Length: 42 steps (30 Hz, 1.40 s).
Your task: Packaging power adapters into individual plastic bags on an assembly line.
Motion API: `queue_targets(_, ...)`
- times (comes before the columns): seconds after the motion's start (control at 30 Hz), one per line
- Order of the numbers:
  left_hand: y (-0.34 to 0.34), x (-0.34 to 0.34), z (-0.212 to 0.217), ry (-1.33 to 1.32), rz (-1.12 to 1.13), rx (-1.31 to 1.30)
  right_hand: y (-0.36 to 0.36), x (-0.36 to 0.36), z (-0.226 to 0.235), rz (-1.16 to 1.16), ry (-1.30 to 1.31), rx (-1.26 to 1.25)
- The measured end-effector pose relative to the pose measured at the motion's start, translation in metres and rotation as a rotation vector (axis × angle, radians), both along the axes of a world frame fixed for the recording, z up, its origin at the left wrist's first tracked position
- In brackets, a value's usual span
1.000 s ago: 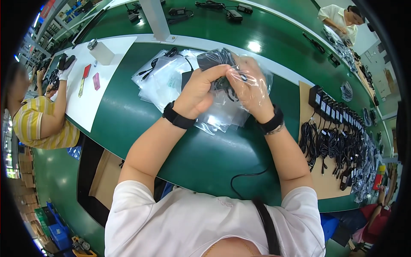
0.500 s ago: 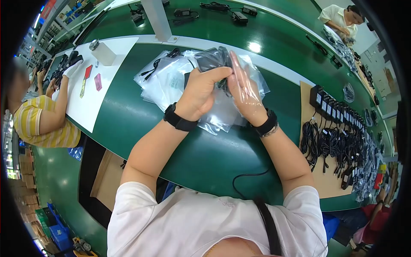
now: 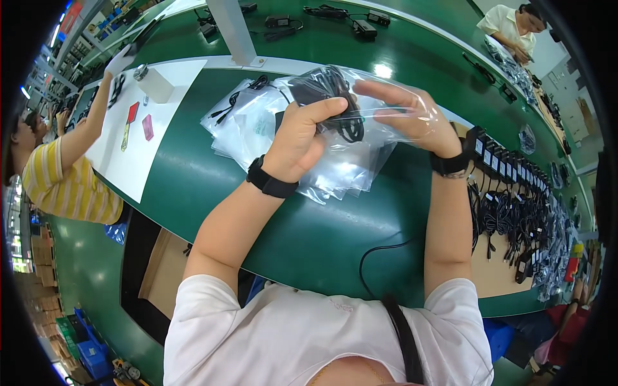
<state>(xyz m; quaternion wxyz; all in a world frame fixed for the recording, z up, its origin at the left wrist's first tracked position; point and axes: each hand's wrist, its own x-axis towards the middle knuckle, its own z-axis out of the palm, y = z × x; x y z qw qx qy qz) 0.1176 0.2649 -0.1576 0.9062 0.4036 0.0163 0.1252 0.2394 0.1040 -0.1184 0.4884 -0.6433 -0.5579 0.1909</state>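
Clocked from the middle of the bench (image 3: pixel 315 225), a pile of plastic bags (image 3: pixel 238 132) lies at 11, a cable bundle (image 3: pixel 351 117) sits at 12 in the left hand (image 3: pixel 293 138), and a bottle (image 3: pixel 156 85) stands at 10 on a sheet (image 3: pixel 132 174) reaching round to 9. At 3, a row of adapters (image 3: pixel 508 166) lies on a board (image 3: pixel 492 280), with a loose cable (image 3: pixel 386 246) between 4 and 5. Behind the pile, a post (image 3: pixel 233 32) rises at 11.

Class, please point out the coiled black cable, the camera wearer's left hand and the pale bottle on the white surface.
Coiled black cable (image 3: pixel 351 119), head view: on its loops.
Left hand (image 3: pixel 296 135), head view: near the thumb's base.
Pale bottle (image 3: pixel 156 86), head view: side of its body.
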Motion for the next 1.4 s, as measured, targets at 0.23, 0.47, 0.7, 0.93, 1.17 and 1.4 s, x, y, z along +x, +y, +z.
queue_targets(0.23, -0.007, -0.002, 0.018, 0.043, 0.011, 0.023, -0.023, 0.026, 0.015, 0.197, -0.166, -0.066)
queue_targets(0.47, 0.009, -0.002, 0.024, -0.127, 0.169, 0.002, -0.030, 0.032, -0.016, 0.013, 0.581, 0.170)
queue_targets(0.7, 0.021, -0.007, 0.012, -0.090, 0.161, -0.024, 0.014, 0.001, -0.002, -0.361, 0.773, 0.515)
queue_targets(0.93, 0.032, -0.017, 0.006, -0.170, 0.071, -0.064, -0.003, 0.034, -0.014, -0.090, 0.882, 0.493)
queue_targets(1.17, 0.015, -0.015, -0.005, -0.086, 0.024, 0.121, 0.022, 0.004, -0.021, -0.086, 0.317, -0.064)
queue_targets(1.4, 0.016, -0.010, -0.005, -0.074, 0.046, -0.137, 0.013, 0.024, -0.030, -0.183, 0.927, 0.418)
